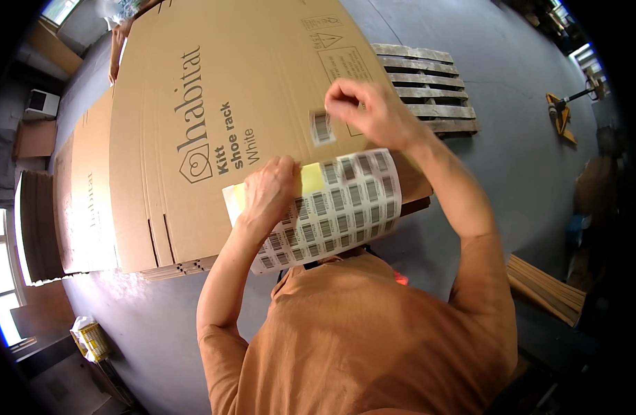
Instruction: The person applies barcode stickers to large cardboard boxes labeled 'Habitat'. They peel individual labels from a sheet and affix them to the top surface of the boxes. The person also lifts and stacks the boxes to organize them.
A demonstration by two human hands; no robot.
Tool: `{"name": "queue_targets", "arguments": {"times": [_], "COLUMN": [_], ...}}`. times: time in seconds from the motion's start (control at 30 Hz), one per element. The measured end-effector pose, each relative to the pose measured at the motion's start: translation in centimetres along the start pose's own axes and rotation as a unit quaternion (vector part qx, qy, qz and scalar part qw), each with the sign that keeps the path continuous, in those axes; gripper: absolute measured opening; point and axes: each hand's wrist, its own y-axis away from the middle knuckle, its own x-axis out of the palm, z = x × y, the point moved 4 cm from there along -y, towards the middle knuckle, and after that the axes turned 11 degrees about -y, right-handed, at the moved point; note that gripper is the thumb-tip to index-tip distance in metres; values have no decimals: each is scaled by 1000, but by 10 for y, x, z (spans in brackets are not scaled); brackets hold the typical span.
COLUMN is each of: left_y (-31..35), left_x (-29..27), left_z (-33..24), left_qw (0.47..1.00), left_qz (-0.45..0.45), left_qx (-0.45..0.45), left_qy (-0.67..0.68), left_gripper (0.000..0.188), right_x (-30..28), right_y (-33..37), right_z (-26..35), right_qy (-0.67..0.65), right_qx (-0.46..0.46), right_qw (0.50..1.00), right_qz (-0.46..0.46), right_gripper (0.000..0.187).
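A sheet of barcode labels [346,200] curves over the near edge of a large brown carton [262,90]. My left hand [268,190] grips the sheet's upper left part, fingers curled over it. Beside those fingers a strip of bare yellow backing shows. Above the sheet, my right hand [373,114] has its fingers curled into a pinch. A single white barcode label [322,128] is at its fingertips, in front of the carton's printed face. Whether the label touches the cardboard I cannot tell.
Flat cartons are stacked under and left of this one. Another person's hand [115,59] is at the far left edge. A wooden pallet [429,86] lies beyond on the grey floor, with a yellow pallet jack [561,117] farther right. Cardboard sheets [548,287] lie at lower right.
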Motion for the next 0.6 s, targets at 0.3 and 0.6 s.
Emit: {"name": "queue_targets", "arguments": {"times": [0.3,0.6], "left_y": [-21,-41], "left_x": [7,12], "left_z": [-14,-17], "left_qw": [998,986], "left_qz": [58,158], "left_qx": [10,-20], "left_qy": [20,-44], "left_gripper": [40,55], "right_x": [12,20], "right_y": [-62,-66], "right_z": [-100,-121], "right_qy": [111,128], "right_qx": [106,73], "right_qw": [985,987], "right_qz": [73,61], "right_gripper": [27,25]}}
